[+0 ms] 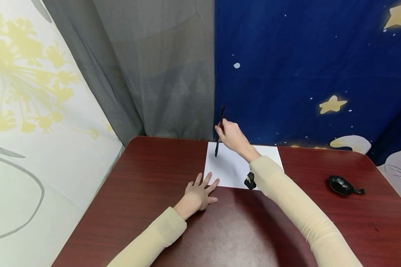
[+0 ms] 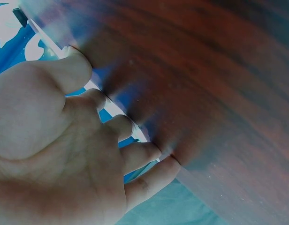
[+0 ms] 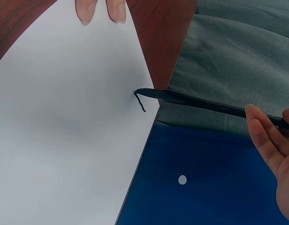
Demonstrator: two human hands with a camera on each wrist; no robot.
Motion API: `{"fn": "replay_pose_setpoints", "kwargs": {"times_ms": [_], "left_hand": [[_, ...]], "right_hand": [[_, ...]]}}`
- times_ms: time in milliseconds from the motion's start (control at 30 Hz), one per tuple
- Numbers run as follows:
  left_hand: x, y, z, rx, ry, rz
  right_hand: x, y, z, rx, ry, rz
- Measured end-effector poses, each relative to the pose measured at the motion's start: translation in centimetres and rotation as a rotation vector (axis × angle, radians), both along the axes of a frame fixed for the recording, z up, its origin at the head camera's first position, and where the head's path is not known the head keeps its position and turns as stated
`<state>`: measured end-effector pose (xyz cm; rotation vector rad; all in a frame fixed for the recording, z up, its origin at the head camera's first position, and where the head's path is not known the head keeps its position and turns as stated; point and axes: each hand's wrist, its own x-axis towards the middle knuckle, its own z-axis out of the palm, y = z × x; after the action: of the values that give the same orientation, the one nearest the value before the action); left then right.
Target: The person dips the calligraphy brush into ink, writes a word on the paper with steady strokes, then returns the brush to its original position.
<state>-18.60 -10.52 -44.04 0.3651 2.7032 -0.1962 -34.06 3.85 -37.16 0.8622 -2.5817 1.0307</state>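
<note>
A sheet of white paper [image 1: 232, 168] lies on the table near its far edge. My right hand [image 1: 233, 135] pinches a dark calligraphy brush [image 1: 222, 115] partway along its handle, and the brush stands nearly upright over the paper's far left part. In the right wrist view, the brush's black tip [image 3: 149, 93] touches the sheet at one end of a short bent black stroke [image 3: 140, 103]. With fingers spread, my left hand [image 1: 198, 195] rests at the paper's near left corner, its fingertips on the sheet. The left wrist view shows this hand [image 2: 79, 140] from the palm side.
A small black dish [image 1: 341, 185] with a short handle stands on the reddish-brown table [image 1: 167, 159] to the right. A small black object [image 1: 250, 181] shows by the right cuff. Grey and blue curtains [image 1: 173, 74] hang behind the table's far edge.
</note>
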Motion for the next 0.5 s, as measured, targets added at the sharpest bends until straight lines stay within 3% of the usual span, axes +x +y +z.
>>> {"fn": "replay_pose_setpoints", "kwargs": {"times_ms": [500], "left_hand": [[0.36,0.16,0.52,-0.009,-0.009,0.013]], "right_hand": [[0.24,0.08,0.10,-0.021,-0.024,0.015]]}}
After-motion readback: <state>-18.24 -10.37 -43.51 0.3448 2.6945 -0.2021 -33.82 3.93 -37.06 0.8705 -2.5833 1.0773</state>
